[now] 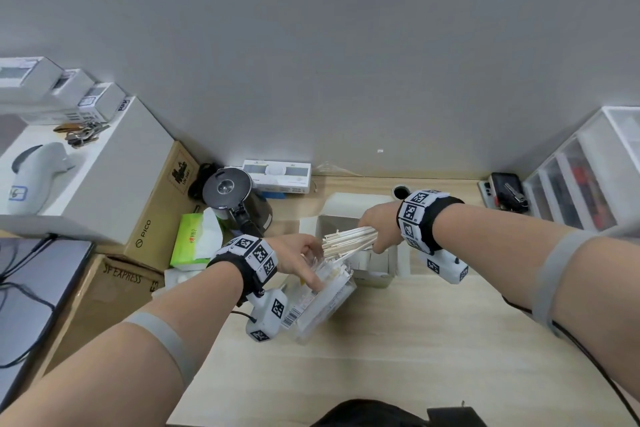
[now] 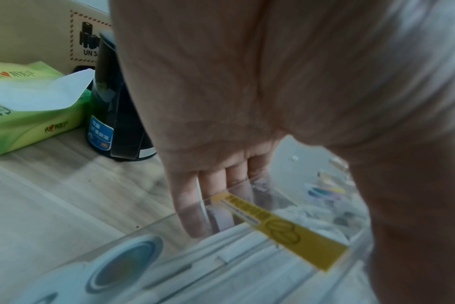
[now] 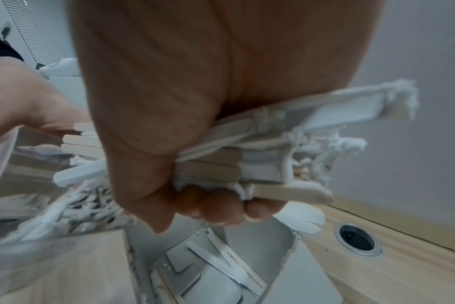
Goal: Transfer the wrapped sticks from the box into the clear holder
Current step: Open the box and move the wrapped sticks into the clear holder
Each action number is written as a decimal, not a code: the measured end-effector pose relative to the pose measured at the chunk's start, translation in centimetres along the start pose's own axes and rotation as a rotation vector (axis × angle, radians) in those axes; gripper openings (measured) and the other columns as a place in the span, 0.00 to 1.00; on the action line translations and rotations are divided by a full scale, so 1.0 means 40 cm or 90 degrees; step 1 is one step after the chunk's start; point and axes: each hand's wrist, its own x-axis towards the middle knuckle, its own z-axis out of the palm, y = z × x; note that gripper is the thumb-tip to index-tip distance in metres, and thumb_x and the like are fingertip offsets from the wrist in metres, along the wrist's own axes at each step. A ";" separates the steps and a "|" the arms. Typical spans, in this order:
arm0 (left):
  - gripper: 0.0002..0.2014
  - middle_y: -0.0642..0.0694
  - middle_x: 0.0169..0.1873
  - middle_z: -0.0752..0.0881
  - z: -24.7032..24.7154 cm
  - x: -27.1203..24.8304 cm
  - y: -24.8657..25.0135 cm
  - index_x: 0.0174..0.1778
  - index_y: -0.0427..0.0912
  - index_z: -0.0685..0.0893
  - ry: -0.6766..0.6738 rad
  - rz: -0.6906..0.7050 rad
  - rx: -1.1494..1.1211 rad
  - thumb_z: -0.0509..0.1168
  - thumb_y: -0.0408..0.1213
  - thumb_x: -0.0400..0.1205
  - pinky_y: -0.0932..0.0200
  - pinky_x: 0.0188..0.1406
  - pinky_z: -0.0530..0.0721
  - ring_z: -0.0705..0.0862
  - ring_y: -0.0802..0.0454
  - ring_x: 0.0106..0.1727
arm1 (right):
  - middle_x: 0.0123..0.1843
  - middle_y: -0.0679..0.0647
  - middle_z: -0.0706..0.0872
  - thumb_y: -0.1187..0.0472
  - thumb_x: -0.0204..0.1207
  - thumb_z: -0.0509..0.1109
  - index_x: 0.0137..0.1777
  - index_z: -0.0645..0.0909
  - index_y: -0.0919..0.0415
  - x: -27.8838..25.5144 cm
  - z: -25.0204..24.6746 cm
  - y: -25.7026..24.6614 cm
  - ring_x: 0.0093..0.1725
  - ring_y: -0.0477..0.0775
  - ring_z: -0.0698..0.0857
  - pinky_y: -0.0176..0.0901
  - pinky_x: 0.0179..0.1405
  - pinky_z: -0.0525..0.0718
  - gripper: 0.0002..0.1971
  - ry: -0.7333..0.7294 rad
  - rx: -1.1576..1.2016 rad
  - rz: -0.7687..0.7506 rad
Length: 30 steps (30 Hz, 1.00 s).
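Wrapped sticks (image 1: 349,242): a thick fanned bundle, clenched in the right hand (image 1: 379,225), held above the box and angled down toward the left hand; free ends hang just over the holder's mouth
Right hand: fist wrapped round the bundle's far end, thumb on top, fingertips (image 3: 216,207) curled underneath; torn paper wrappers fray out past the knuckles
Left hand (image 1: 298,258): fingers fairly straight, lying along the near wall of the clear holder (image 1: 325,298), thumb on the other side of the wall, tipping the holder toward the right hand
Clear holder: tilted, not flat on the table; some sticks and wrappers already inside
Box (image 1: 360,253): white carton, flaps open, directly under the right hand; loose wrapped sticks left in its bottom, seen from the right wrist
Step, as I judge it: feeding the handful into the holder, with more left to fetch
Risk, splay: ends are uneven and fanned, so outer sticks may catch the rim and spill on the table
Risk, tip: the holder rests on an edge with one hand steadying it; a hard push from the bundle could slide it or knock it over
Risk, grip: loose wrappers could let sticks slip out of the fist
Surface: pale wood-grain table (image 1: 398,340), cable grommet (image 1: 400,191) beyond the right hand
Room: plain grey wall; tissue pack (image 1: 195,241) and dark kettle (image 1: 235,199) beyond the left hand; cardboard cartons further left
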 end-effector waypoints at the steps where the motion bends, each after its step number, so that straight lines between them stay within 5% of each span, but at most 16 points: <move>1: 0.48 0.50 0.68 0.83 -0.002 -0.003 0.001 0.75 0.50 0.77 0.004 -0.001 -0.008 0.85 0.54 0.57 0.49 0.76 0.80 0.83 0.51 0.68 | 0.31 0.48 0.78 0.62 0.74 0.71 0.46 0.79 0.58 -0.002 0.000 -0.002 0.25 0.47 0.75 0.36 0.23 0.72 0.04 -0.005 -0.014 0.001; 7: 0.39 0.49 0.65 0.85 -0.004 0.007 0.013 0.73 0.48 0.78 0.008 0.017 -0.043 0.87 0.41 0.67 0.55 0.71 0.81 0.84 0.50 0.67 | 0.35 0.48 0.77 0.62 0.74 0.71 0.42 0.75 0.57 0.019 0.000 -0.038 0.38 0.54 0.78 0.39 0.26 0.71 0.06 -0.030 -0.121 -0.014; 15: 0.44 0.50 0.63 0.83 0.003 0.020 0.002 0.65 0.54 0.79 0.015 0.049 -0.074 0.83 0.55 0.50 0.54 0.68 0.84 0.84 0.54 0.61 | 0.32 0.48 0.74 0.63 0.76 0.69 0.38 0.71 0.57 0.013 0.009 -0.025 0.28 0.49 0.71 0.38 0.24 0.67 0.09 -0.048 -0.155 -0.011; 21: 0.46 0.48 0.63 0.83 0.006 0.038 0.014 0.66 0.52 0.79 0.027 0.048 -0.093 0.85 0.54 0.49 0.47 0.72 0.84 0.86 0.49 0.62 | 0.34 0.50 0.79 0.60 0.77 0.70 0.47 0.80 0.63 0.017 -0.004 -0.105 0.28 0.51 0.76 0.40 0.23 0.72 0.07 -0.055 -0.249 -0.001; 26: 0.56 0.48 0.66 0.84 0.003 0.046 0.015 0.76 0.45 0.76 0.035 0.051 -0.070 0.87 0.54 0.49 0.46 0.75 0.82 0.84 0.47 0.68 | 0.50 0.54 0.86 0.55 0.71 0.78 0.63 0.80 0.62 0.015 -0.029 -0.142 0.43 0.56 0.85 0.45 0.36 0.80 0.22 -0.043 -0.256 -0.027; 30: 0.53 0.48 0.64 0.84 0.003 0.042 0.003 0.73 0.46 0.77 0.037 0.046 -0.093 0.86 0.55 0.49 0.45 0.74 0.83 0.85 0.48 0.66 | 0.49 0.51 0.80 0.53 0.66 0.81 0.69 0.76 0.59 0.000 -0.054 -0.094 0.45 0.54 0.81 0.44 0.37 0.79 0.31 0.011 -0.140 -0.013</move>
